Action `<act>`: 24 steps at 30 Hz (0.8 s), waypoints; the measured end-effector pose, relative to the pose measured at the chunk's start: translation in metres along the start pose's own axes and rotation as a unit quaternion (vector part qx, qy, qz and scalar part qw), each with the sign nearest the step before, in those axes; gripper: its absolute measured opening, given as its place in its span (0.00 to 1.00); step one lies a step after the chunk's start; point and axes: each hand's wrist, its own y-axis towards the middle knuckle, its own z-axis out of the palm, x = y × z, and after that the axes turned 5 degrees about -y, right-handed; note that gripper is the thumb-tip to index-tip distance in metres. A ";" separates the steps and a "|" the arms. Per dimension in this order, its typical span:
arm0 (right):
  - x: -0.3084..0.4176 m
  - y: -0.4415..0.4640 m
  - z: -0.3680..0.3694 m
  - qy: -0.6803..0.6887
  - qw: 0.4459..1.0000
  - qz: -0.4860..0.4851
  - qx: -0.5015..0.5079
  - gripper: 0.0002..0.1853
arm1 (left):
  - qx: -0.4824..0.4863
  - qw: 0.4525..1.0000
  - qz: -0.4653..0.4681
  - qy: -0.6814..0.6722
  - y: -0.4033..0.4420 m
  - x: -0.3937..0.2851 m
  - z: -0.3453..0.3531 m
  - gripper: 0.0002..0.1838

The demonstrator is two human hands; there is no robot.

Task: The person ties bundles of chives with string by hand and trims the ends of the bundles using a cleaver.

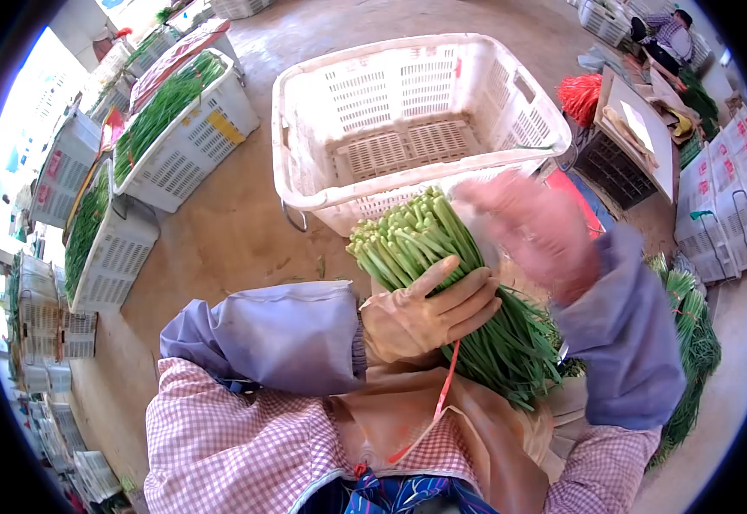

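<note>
A thick bundle of green stalks lies tilted across my lap, its pale cut ends pointing up toward the crate and its dark leafy ends down to the right. My left hand, in a pale rubber glove, is wrapped over the middle of the bundle. Beside the cut ends, on the right, is my right hand, smeared by motion; its fingers cannot be made out, nor whether it touches the stalks. A thin red-and-white strip hangs below my left hand, over my apron.
A large white plastic crate stands right in front of me. More greens lie on the right. White crates of greens line the left. Red strands lie near a board-topped dark crate. A person sits far right.
</note>
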 end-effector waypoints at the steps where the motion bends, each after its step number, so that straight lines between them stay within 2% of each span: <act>1: -0.001 -0.004 0.022 -0.016 0.999 -0.035 0.006 0.15 | -0.008 1.000 -0.005 -0.003 0.000 -0.002 0.001 0.27; 3: 0.005 -0.001 0.033 0.018 0.998 0.007 0.054 0.14 | -0.016 1.000 -0.009 -0.009 -0.001 -0.005 0.004 0.27; 5: 0.007 0.005 0.037 -0.028 0.997 -0.030 0.070 0.12 | -0.018 1.000 -0.010 -0.009 -0.003 -0.005 0.010 0.28; 7: 0.006 0.018 0.039 -0.136 0.977 -0.159 0.032 0.09 | -0.042 0.999 -0.028 -0.003 -0.006 -0.013 0.022 0.29; 8: 0.005 0.021 0.041 -0.138 0.973 -0.181 0.027 0.10 | -0.051 0.998 -0.043 -0.010 -0.008 -0.018 0.027 0.30; 9: 0.002 0.023 0.043 -0.140 0.969 -0.203 0.020 0.11 | -0.032 0.998 -0.024 0.045 -0.005 -0.014 0.022 0.33; 11: -0.001 0.027 0.035 -0.186 0.962 -0.188 -0.067 0.10 | -0.022 0.995 -0.064 0.070 -0.002 -0.016 0.017 0.32; 12: 0.003 0.023 0.029 -0.057 0.983 -0.023 -0.173 0.08 | -0.028 0.996 -0.070 0.041 -0.002 -0.013 0.018 0.31; 13: 0.008 0.016 0.020 0.074 0.951 0.151 -0.259 0.07 | -0.037 0.997 -0.074 0.005 -0.003 -0.012 0.018 0.31; 15: -0.003 0.002 -0.010 0.212 0.901 0.216 -0.312 0.07 | -0.050 0.992 -0.110 0.025 -0.014 -0.007 0.016 0.32; 16: 0.000 -0.013 -0.010 0.170 0.911 0.236 -0.293 0.07 | -0.058 0.990 -0.123 0.032 -0.019 -0.005 0.017 0.32; 18: 0.004 -0.058 -0.016 0.069 0.919 0.289 -0.260 0.06 | -0.045 0.975 -0.213 0.034 -0.030 -0.006 0.027 0.34; 19: 0.018 -0.083 -0.014 -0.001 0.935 0.265 -0.234 0.06 | -0.042 0.970 -0.241 0.007 -0.029 -0.015 0.032 0.35; 20: 0.047 -0.115 -0.008 -0.080 0.941 0.263 -0.198 0.06 | -0.015 0.961 -0.257 -0.100 -0.031 -0.018 0.014 0.36; 21: 0.067 -0.123 -0.006 -0.126 0.969 0.168 -0.127 0.08 | 0.022 0.943 -0.265 -0.199 -0.038 -0.007 -0.009 0.37; 22: 0.080 -0.132 -0.008 -0.179 0.976 0.126 0.000 0.11 | 0.066 0.949 -0.268 -0.154 -0.044 -0.005 -0.021 0.39; 23: 0.094 -0.135 0.004 -0.204 0.968 0.147 -0.010 0.19 | 0.111 0.951 -0.271 -0.097 -0.048 -0.004 -0.033 0.41; 24: 0.095 -0.143 0.016 -0.253 0.947 0.195 0.021 0.30 | 0.114 0.951 -0.274 -0.092 -0.053 -0.004 -0.043 0.44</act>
